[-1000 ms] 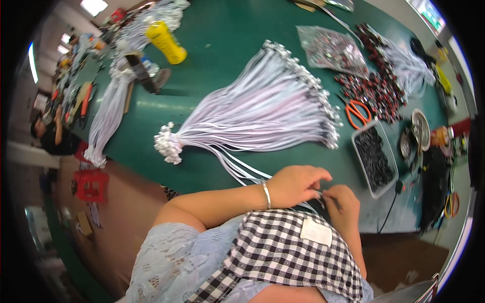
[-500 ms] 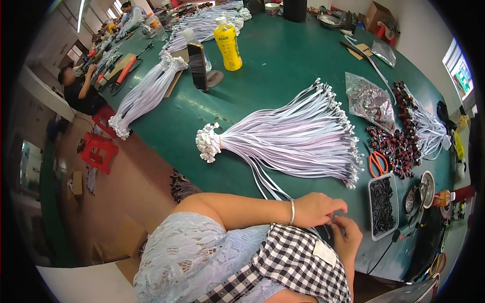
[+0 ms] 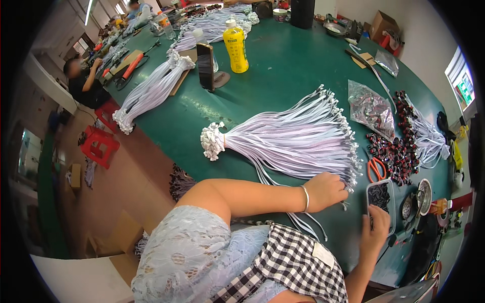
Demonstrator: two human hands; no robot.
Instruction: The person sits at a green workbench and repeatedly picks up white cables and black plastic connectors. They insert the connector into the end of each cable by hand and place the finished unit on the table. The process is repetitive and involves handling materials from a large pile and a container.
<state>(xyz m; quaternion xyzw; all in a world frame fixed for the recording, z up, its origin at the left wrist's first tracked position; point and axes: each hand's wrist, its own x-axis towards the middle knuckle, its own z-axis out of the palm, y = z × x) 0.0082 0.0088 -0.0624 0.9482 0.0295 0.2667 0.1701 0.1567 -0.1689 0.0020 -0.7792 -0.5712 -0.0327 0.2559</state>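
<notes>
A large fanned bundle of flat white cables point(image 3: 288, 136) lies before me, tied at its left end, with small white connectors along the right. My left hand point(image 3: 326, 192), a silver bangle at its wrist, is closed beside the bundle's lower right corner; a white cable end point(image 3: 345, 205) pokes out under its fingers. A few loose white cables point(image 3: 308, 224) trail below that wrist. My right hand point(image 3: 378, 227) has its bent fingers in a clear plastic tray point(image 3: 368, 194) of small black pieces point(image 3: 379, 194); what they pinch is hidden.
Orange-handled scissors point(image 3: 375, 169) and a heap of red-and-black parts point(image 3: 396, 156) lie beyond the tray. Farther off are a plastic bag point(image 3: 371, 108), a yellow bottle point(image 3: 236, 48) and an upright phone point(image 3: 205, 66). A person point(image 3: 83, 83) sits at the far left.
My hands were together near my apron. My left hand has moved up to the cable ends, and my right hand has moved right into the tray. The view has shifted slightly.
</notes>
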